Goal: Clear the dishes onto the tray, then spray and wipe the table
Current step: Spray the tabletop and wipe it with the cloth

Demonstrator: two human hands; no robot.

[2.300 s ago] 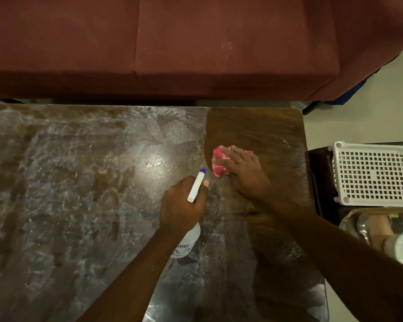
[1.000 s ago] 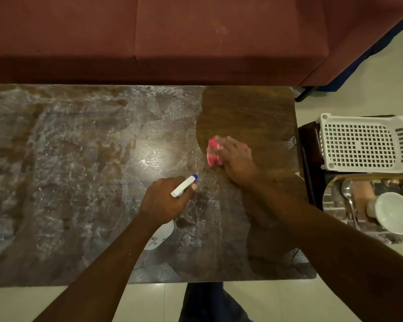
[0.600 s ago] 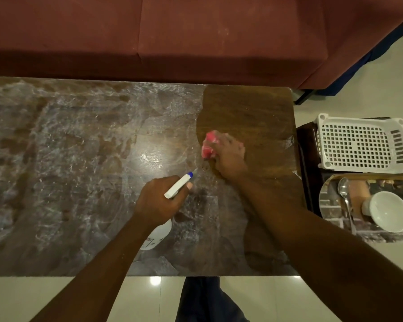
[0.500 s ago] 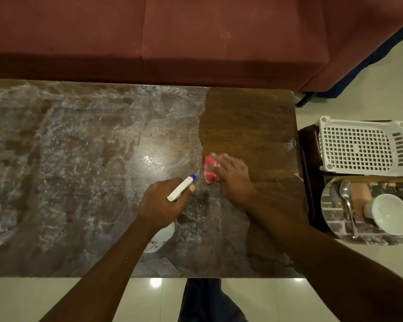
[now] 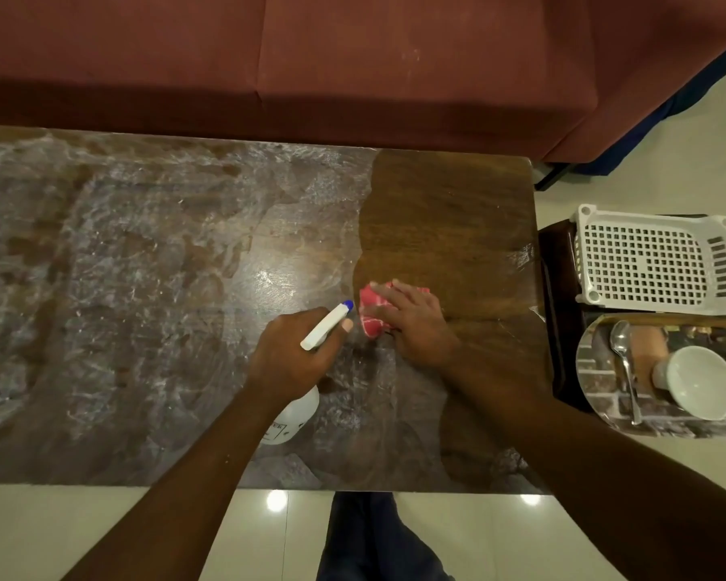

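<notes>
The dark wooden table [image 5: 143,287] is filmed with whitish spray, except a wiped brown patch [image 5: 445,228] at its right end. My right hand [image 5: 416,325] presses flat on a folded pink cloth [image 5: 369,312] at the edge of that patch. My left hand [image 5: 294,354] grips a white spray bottle [image 5: 298,413] by the neck, its blue-tipped nozzle [image 5: 328,322] pointing toward the cloth. On the floor to the right, a patterned tray [image 5: 596,383] holds a white bowl [image 5: 700,383] and a spoon [image 5: 623,362].
A red-brown sofa [image 5: 353,65] runs along the table's far side. A white perforated basket [image 5: 654,262] sits on a dark stand right of the table, above the tray. Pale tiled floor lies at the near edge, where my legs [image 5: 369,534] show.
My right hand slid the pink cloth forward, then back toward me over the boundary of the wiped patch. My left hand kept hold of the bottle, barely moving.
</notes>
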